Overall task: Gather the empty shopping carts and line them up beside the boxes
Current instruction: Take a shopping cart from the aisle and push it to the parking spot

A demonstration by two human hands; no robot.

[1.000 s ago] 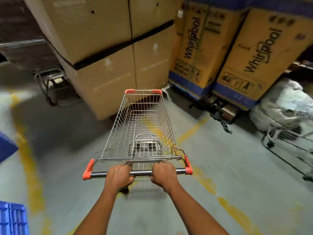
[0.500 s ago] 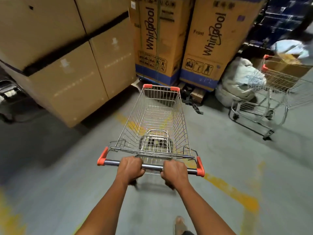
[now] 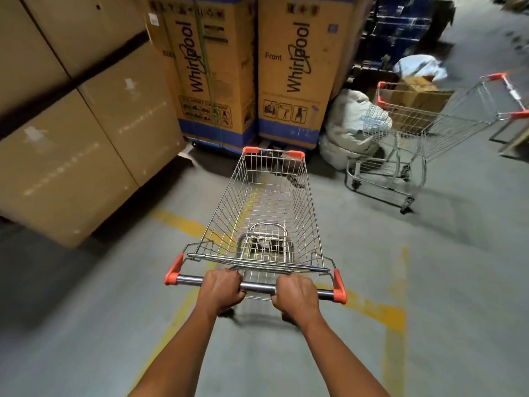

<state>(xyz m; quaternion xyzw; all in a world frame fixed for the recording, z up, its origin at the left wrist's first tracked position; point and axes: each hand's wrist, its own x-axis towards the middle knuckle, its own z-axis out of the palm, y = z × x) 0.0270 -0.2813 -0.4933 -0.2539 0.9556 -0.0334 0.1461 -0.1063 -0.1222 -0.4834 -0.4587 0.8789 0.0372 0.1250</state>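
Wire shopping cart [image 3: 266,213] sits centre, empty basket, chrome mesh with orange corner caps, nose pointing at the Whirlpool boxes [image 3: 252,70] and stopping just short of them. Left hand [image 3: 221,289] and right hand [image 3: 297,296] both clenched around the chrome handle bar [image 3: 257,287], knuckles up, orange end caps outside each fist.

Versus half a second ago: cart and view have swung right and closer to the boxes; the two Whirlpool boxes now sit straight ahead instead of upper centre-right, and the second cart [image 3: 415,133] is nearer and fuller in view.

Second cart stands to the right, well apart from the held one, same wire and orange trim, its front against a white sack [image 3: 343,133]; a brown carton [image 3: 418,93] shows behind it.

Plain brown cartons [image 3: 71,124] stacked at left, with a dark band across them, matte cardboard. Whirlpool boxes are tall, tan with blue bases and black print, one marked "Front".

Floor [image 3: 458,267] is grey concrete, worn yellow painted lines [image 3: 372,308] running under the cart. Dark blue crates [image 3: 400,24] upper right. Edges motion-blurred.
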